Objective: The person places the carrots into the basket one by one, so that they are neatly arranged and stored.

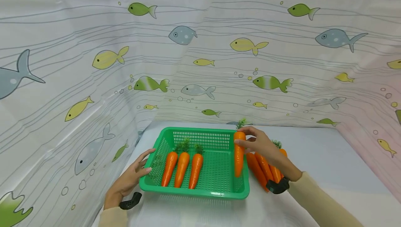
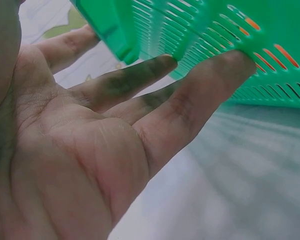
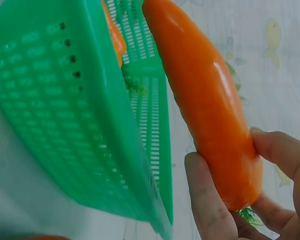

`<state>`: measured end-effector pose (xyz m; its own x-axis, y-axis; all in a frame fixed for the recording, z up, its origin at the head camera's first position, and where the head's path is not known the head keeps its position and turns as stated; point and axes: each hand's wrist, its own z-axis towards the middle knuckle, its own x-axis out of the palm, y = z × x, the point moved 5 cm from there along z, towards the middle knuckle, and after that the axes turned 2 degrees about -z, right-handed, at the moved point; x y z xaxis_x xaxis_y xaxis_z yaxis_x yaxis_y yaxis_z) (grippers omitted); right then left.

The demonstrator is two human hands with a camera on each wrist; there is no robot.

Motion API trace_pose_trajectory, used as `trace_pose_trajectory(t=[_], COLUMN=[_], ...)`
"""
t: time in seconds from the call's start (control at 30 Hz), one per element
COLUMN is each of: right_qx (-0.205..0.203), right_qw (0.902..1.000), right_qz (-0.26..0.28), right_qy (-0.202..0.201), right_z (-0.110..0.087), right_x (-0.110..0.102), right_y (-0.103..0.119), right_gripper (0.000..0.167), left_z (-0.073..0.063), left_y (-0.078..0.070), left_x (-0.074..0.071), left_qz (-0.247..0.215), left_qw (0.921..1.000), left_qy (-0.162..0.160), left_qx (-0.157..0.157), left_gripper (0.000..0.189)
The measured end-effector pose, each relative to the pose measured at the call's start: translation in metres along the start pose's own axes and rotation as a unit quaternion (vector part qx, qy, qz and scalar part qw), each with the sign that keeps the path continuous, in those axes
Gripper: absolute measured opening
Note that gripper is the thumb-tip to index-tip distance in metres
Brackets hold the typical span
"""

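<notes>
My right hand (image 1: 259, 146) pinches an orange carrot (image 1: 239, 154) near its leafy top, over the right rim of a green plastic basket (image 1: 194, 195). The carrot's tip points down toward the front. In the right wrist view the thumb and fingers grip the thick end of the carrot (image 3: 210, 105), beside the basket wall (image 3: 50, 90). My left hand (image 1: 130, 178) touches the basket's left side with its fingers extended; in the left wrist view its fingertips meet the slotted wall (image 2: 215, 30). Three carrots (image 1: 182, 169) with green tops lie side by side in the basket's left half.
Several more carrots (image 1: 263, 166) lie on the white table (image 1: 319, 150) just right of the basket, partly hidden under my right hand and wrist. A fish-patterned sheet (image 1: 200, 53) stands behind the table and along both sides.
</notes>
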<state>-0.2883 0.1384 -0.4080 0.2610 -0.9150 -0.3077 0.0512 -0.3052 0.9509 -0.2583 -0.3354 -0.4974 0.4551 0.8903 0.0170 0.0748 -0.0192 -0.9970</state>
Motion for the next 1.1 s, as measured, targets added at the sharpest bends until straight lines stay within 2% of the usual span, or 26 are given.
trace_pose_trajectory(t=[0.37,0.63,0.87,1.1], right_qx=[0.004,0.013,0.019,0.037], right_qw=[0.9996,0.9991,0.9981,0.9958], right_qz=[0.0,-0.007,-0.005,-0.005], right_qy=[0.028,0.041,0.059,0.084], right_z=[0.013,0.024,0.034,0.041], right_x=[0.033,0.049,0.069,0.09], right_y=[0.005,0.006,0.01,0.017], right_gripper=[0.055,0.054,0.05,0.051], left_z=[0.0,0.0,-0.001,-0.002], left_y=[0.003,-0.002,-0.001,-0.001], left_x=[0.001,0.002,0.003,0.002], left_qz=[-0.002,0.002,0.002,-0.003], left_qw=[1.0,0.9999,1.0,0.9999], left_qy=[0.006,0.008,-0.005,0.009], left_qx=[0.005,0.014,-0.002,0.014], left_gripper=[0.069,0.069,0.07,0.069])
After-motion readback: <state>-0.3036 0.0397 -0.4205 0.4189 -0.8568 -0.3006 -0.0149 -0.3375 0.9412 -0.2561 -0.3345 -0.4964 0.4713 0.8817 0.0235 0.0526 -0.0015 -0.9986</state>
